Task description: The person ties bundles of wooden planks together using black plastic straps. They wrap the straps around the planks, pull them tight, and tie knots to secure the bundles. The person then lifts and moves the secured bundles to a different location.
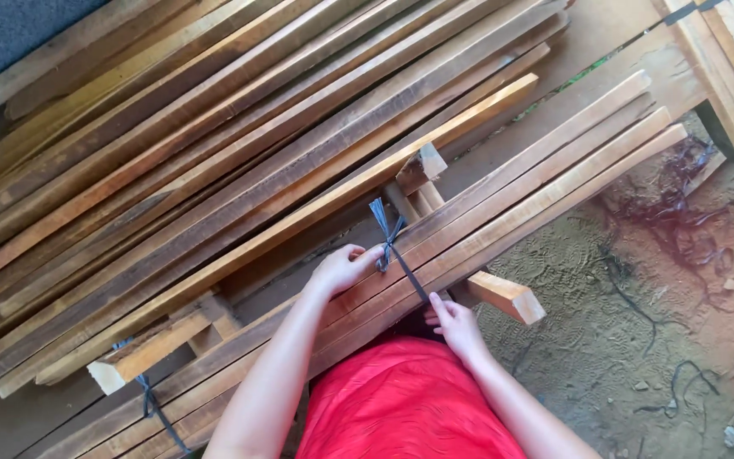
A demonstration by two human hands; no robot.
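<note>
Tying the dark strap around the bundle of wooden slats

Left hand (341,269) fingers pinch the dark strap (391,245) at its knot; right hand (456,327) fingers close on the strap's lower run. Best kept taut while cinching, pulling both ends evenly. The bundle of wooden slats (545,183) lies before the person, long axis lower left to upper right.

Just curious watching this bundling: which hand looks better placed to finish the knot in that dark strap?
Probably the left hand: its fingers already touch the knot on the wooden slats. The right hand sits lower, at the strap near the bundle's edge.
</note>
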